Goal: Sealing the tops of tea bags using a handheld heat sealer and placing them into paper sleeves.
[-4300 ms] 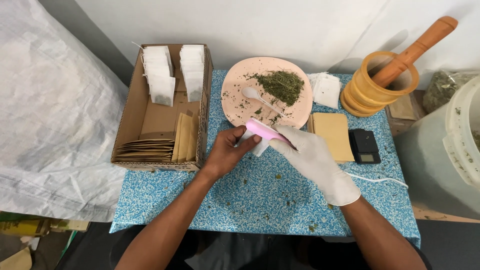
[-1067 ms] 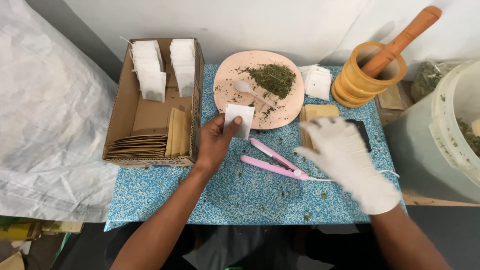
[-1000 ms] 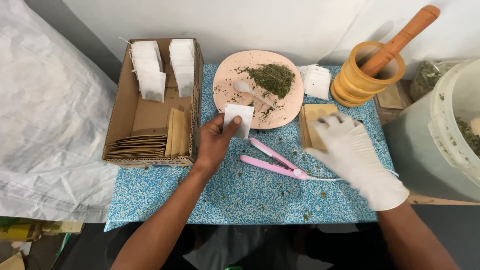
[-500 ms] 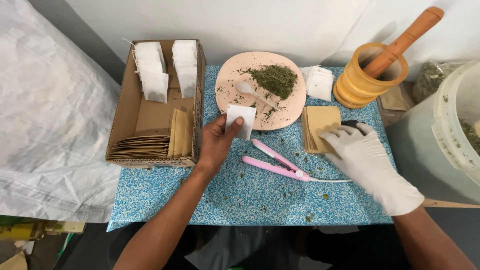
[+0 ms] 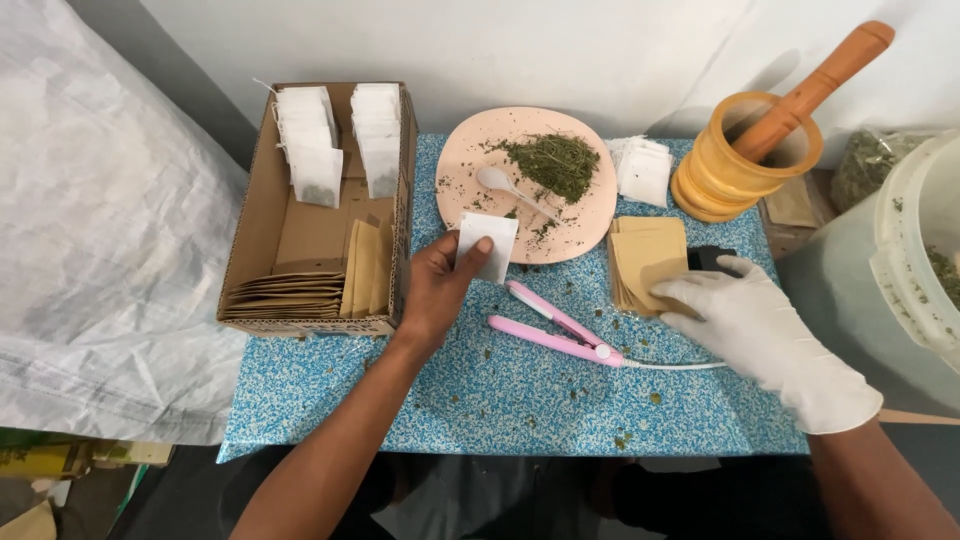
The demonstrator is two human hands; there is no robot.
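Note:
My left hand [image 5: 437,290], bare, holds a small white tea bag [image 5: 487,247] by its edge, just in front of the pink plate [image 5: 470,170]. My right hand [image 5: 760,330], in a white glove, rests fingers down on a stack of brown paper envelopes [image 5: 645,258], beside a small black scale [image 5: 710,258]. A pink flat-iron sealer [image 5: 550,330] lies open on the blue speckled table [image 5: 520,400] between my hands. The plate carries dried green herb [image 5: 555,162] and a white spoon [image 5: 505,185].
A cardboard box [image 5: 262,215] at left holds rows of white tea bags [image 5: 340,140] and brown envelopes [image 5: 310,290]. A pile of white bags [image 5: 642,170], a yellow mortar [image 5: 735,165] with wooden pestle [image 5: 820,85], and a white bucket [image 5: 900,270] of herb stand at right. White sacking [image 5: 90,240] lies left.
The pink sealer left my hands and lies on the table. My left hand keeps the tea bag. My gloved right hand moved right and came down on the brown envelope stack.

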